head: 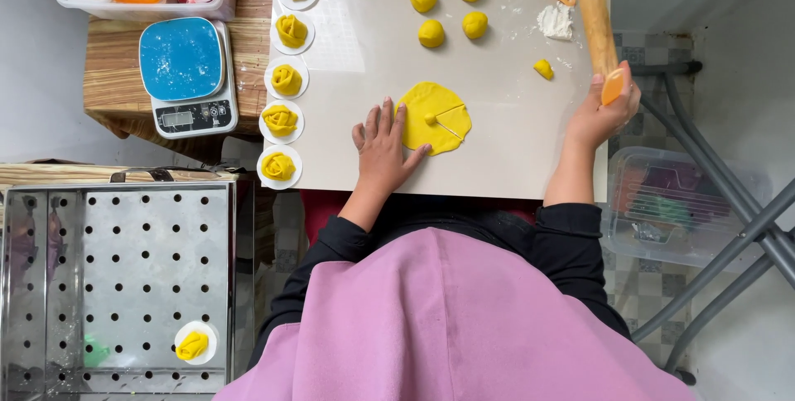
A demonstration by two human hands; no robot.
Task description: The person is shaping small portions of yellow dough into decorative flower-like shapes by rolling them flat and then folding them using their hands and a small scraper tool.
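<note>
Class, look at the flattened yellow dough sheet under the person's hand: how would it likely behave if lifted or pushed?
The yellow dough sheet looks thin and rolled flat, so it would probably droop if lifted. The left hand rests on its edge; soft dough likely dents or tears easily. Lying flat on the board, it should not roll.

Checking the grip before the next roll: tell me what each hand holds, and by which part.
The right hand grips the wooden rolling pin at its near end, by the orange handle. The left hand holds nothing; its fingers rest flat against the yellow dough disc.
</note>
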